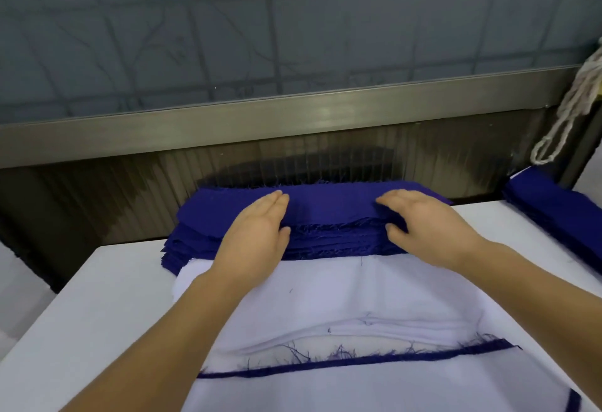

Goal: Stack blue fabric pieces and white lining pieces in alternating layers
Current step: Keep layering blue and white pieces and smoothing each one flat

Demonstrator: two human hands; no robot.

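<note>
1. A thick pile of blue fabric pieces lies under both hands at the far edge of the white table, its frayed near edges showing between the two thumbs.
2. The left hand rests flat on the left part of the pile's top piece, fingers straight and together, thumb held out towards the pile's near side; it grips nothing.
3. The right hand lies on the right part of the top piece, fingers stretched leftwards and the thumb down against the frayed edges. Whether it pinches a layer I cannot tell.
4. Beneath both forearms, nearer the person, spreads a white lining piece.
5. Nearer still than the wrists, a blue fabric edge with loose threads peeps out between white layers.
6. Well to the right of the right hand lies a second blue pile.
7. Above that pile hangs a pale cord, against a metal rail beyond the fingertips.
</note>
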